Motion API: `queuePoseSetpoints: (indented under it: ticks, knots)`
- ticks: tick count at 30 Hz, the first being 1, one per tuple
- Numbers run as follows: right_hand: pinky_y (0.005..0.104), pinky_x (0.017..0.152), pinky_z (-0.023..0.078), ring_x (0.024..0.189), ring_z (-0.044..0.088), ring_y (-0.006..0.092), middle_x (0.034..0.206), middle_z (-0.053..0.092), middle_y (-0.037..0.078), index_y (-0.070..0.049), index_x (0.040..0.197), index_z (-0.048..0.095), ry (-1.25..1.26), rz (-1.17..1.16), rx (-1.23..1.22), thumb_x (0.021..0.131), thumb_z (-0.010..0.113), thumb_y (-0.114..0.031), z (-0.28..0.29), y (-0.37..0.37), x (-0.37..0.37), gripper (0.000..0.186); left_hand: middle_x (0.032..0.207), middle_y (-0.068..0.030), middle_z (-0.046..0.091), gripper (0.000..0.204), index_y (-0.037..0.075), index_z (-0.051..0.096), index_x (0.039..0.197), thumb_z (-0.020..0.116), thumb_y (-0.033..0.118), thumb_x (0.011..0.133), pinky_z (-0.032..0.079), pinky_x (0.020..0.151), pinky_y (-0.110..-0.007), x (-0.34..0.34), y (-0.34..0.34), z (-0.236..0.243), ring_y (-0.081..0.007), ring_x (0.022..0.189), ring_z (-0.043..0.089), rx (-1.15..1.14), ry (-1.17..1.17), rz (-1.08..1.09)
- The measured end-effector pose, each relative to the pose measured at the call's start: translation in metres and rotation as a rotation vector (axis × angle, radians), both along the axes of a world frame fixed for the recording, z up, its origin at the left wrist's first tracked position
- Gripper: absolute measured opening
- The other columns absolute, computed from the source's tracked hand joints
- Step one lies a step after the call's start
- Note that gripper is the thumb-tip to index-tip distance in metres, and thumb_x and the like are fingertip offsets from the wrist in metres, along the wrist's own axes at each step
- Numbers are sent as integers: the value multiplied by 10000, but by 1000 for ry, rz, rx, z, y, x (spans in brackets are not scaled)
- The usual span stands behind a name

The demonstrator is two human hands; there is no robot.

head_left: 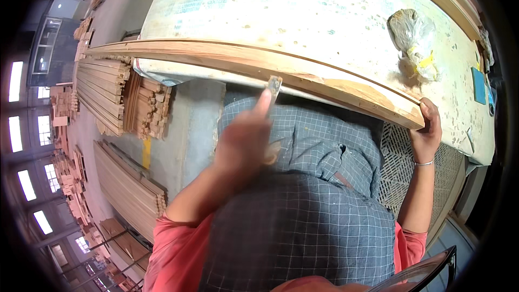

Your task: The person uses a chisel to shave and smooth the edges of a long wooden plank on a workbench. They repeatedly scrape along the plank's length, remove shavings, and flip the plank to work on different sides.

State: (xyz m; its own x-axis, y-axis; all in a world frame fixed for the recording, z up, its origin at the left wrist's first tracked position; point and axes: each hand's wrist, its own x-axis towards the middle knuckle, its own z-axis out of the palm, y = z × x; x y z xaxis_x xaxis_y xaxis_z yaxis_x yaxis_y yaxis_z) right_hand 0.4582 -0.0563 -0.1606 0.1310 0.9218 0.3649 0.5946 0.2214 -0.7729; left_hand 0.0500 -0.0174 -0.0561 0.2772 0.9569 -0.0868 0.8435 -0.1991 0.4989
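A long pale wooden board (pixel 243 57) with a stepped edge lies across the near side of the table. Its right end is gripped by my right hand (pixel 425 127), the fingers wrapped over the end and a thin band around the wrist. My left hand (pixel 244 136), slightly blurred, is closed around a small putty knife (pixel 275 83). One finger lies along the knife's stained blade, whose tip is at the board's near face; whether it touches is unclear. The knife's handle is mostly hidden in the fist.
A white, stained sheet (pixel 303 16) covers the table. A clear plastic bag of brownish material (pixel 413 38) stands beyond the board, with a blue-green flat block (pixel 478 85) farther right. Stacked lumber (pixel 105 94) and planks (pixel 130 186) lie on the floor to the left.
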Motion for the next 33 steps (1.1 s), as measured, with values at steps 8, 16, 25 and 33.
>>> queuePoseSetpoints:
  ticks: [8, 16, 25, 33]
  knots:
    - [374, 1096, 411, 1262, 532, 282, 1327, 545, 165, 14, 1213, 551, -3, 33, 62, 629, 560, 275, -5, -1, 0, 640, 823, -172, 584, 482, 28, 509, 1392, 590, 68, 918, 475, 691, -387, 4, 25, -17, -331, 744, 565, 259, -22, -37]
    - [373, 1034, 436, 1216, 555, 305, 1277, 577, 176, -25, 1233, 539, -73, 43, 74, 639, 620, 253, -1, -2, -2, 661, 809, -162, 585, 543, 171, 492, 1425, 623, 117, 901, 486, 647, -403, -18, 4, -27, -347, 734, 588, 54, 121, -37]
    - [391, 929, 482, 1073, 603, 346, 1189, 613, 205, -67, 1229, 512, -308, 20, 313, 612, 712, 188, -2, 1, -16, 696, 703, 16, 518, 463, 141, 498, 1440, 512, 46, 987, 416, 502, -230, -23, 23, -9, -62, 542, 473, -337, -528, 174]
    - [400, 913, 487, 1044, 609, 349, 1162, 621, 207, -76, 1239, 509, -331, 14, 317, 619, 726, 172, -2, 0, -19, 702, 669, 25, 489, 466, 136, 514, 1429, 494, 10, 980, 406, 489, -214, -21, 25, 3, -61, 534, 467, -709, -748, 75]
